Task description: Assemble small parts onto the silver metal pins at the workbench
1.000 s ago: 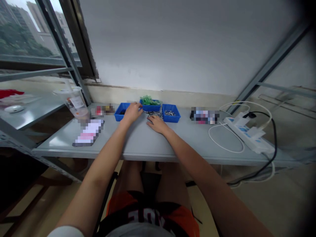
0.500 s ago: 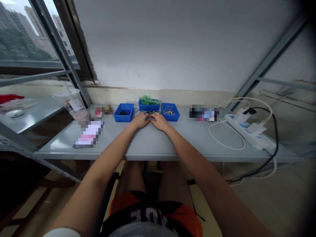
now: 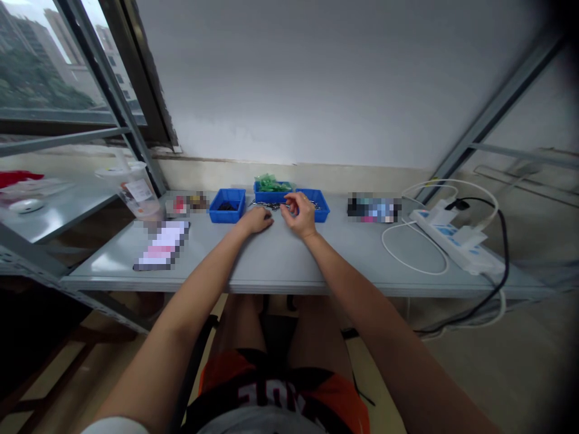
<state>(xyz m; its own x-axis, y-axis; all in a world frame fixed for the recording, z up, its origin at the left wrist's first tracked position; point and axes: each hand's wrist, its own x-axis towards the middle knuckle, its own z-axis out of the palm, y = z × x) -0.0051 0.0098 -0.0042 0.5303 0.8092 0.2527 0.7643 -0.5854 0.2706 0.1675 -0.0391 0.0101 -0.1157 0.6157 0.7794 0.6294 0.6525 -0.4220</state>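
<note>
My left hand (image 3: 257, 220) rests on the table with its fingers curled in. It lies just in front of small dark and silvery metal pieces (image 3: 270, 205); whatever its fingers hold is hidden. To its right my right hand (image 3: 301, 216) is turned up, thumb and fingers drawn together in a pinch. Anything in that pinch is too small to make out. Behind the right hand is a blue bin (image 3: 322, 212) of shiny metal pieces, partly covered. Another blue bin (image 3: 218, 212) with dark small parts stands left of my left hand. Green plastic packets (image 3: 266, 182) fill the middle blue bin (image 3: 270, 197).
A phone (image 3: 161, 246) and a plastic drink cup (image 3: 139, 193) are at the left. Blurred-out items (image 3: 374, 209) lie to the right. A white power strip (image 3: 465, 250) with plugs and looping cables occupies the right end of the grey table (image 3: 278, 265).
The two hands were together over the table. My right hand has lifted and turned to the right, its fingers now pinched; my left hand has barely moved.
</note>
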